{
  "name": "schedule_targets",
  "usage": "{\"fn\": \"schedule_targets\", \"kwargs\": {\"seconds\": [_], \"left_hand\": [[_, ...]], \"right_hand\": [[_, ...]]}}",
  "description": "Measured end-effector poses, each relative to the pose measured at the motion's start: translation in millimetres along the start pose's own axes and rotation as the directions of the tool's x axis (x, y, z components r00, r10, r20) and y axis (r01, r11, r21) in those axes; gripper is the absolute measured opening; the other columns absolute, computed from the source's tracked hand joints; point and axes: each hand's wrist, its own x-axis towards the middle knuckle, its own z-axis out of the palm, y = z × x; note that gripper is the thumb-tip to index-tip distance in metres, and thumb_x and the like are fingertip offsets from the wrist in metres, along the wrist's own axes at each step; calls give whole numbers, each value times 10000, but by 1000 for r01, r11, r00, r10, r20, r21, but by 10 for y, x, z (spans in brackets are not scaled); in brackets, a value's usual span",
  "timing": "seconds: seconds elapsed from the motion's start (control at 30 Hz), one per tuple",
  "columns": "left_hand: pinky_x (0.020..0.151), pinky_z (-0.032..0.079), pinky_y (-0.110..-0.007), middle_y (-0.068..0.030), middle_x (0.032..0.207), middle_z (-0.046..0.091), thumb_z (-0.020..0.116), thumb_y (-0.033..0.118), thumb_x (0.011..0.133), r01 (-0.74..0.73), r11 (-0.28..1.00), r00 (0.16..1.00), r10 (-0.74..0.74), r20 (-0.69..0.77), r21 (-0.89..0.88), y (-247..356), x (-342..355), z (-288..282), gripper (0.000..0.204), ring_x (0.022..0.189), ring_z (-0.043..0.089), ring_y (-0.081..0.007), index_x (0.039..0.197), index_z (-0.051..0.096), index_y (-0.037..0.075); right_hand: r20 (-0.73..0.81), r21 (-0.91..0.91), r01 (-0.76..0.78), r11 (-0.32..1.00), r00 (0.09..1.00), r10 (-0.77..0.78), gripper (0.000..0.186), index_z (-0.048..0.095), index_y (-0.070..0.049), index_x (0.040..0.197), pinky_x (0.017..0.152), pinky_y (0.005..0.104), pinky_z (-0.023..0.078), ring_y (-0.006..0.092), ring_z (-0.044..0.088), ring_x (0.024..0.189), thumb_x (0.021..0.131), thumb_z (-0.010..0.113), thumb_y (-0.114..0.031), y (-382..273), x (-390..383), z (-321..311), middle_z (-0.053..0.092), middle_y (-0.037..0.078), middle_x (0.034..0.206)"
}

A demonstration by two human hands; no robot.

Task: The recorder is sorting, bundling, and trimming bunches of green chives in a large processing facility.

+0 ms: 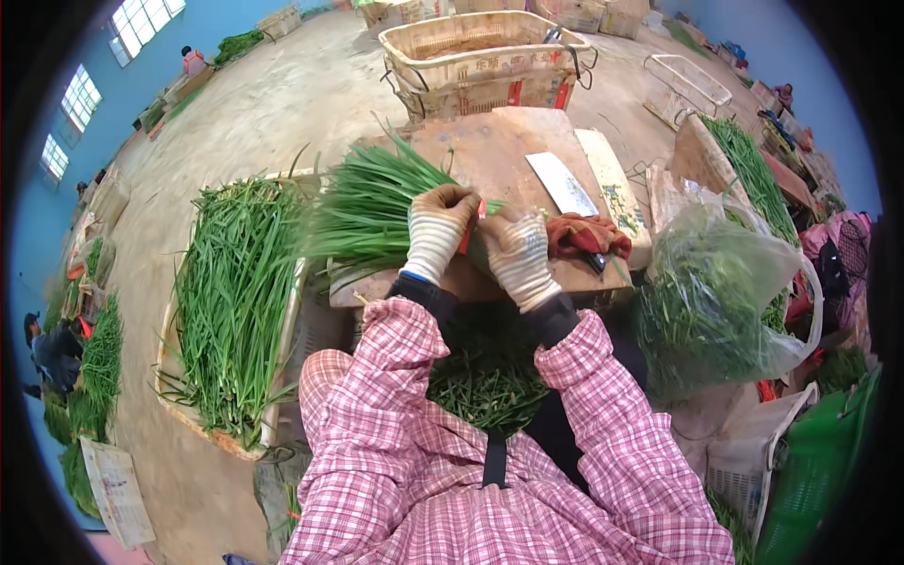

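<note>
A bunch of long green chives lies across the wooden board in front of me, leaves to the left. My left hand, in a striped knit glove with brown fingers, is closed at the bunch's right part. A red strip shows between both hands, at the bunch. My right hand, gloved alike, pinches beside it; its fingertips partly hide what they hold. Right of that hand lies a crumpled red cloth, with a wide cleaver blade beyond it and a dark handle end poking out.
At left stands a crate heaped with loose chives. A clear plastic bag of greens sits at right. Beyond the board stands a large dirty-white crate. Cut greens lie below the board. Several people work far off.
</note>
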Motion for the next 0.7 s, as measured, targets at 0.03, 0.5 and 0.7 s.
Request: {"fn": "schedule_targets", "kwargs": {"seconds": [0.03, 0.5, 0.7], "left_hand": [[575, 497, -271, -62, 667, 673, 720, 157, 830, 47, 996, 999, -49, 17, 82, -19, 3, -10, 169, 575, 603, -119, 850, 724, -11], [453, 426, -275, -43, 683, 632, 629, 94, 910, -105, 989, 923, 56, 381, 107, -267, 34, -167, 174, 482, 517, -111, 1069, 666, 35], [722, 544, -333, -146, 936, 699, 578, -3, 776, -180, 972, 857, 79, 509, 152, -194, -8, -258, 379, 779, 662, -211, 1152, 626, 12]], "right_hand": [[-43, 32, 19, 999, 999, -18, 133, 696, -89, 824, 716, 467, 473, 364, 624, 816, 710, 696, -21, -23, -15, -7, 658, 130, 842], [242, -1, -275, 961, 933, 267, 101, 731, -78, 766, 692, 446, 494, 316, 658, 714, 751, 722, -178, -99, 155, -100, 681, 117, 750], [438, 81, -644, 761, 708, 554, 210, 752, -73, 815, 761, 401, 539, 317, 701, 791, 740, 734, -269, -46, 254, -119, 706, 181, 805]]}}
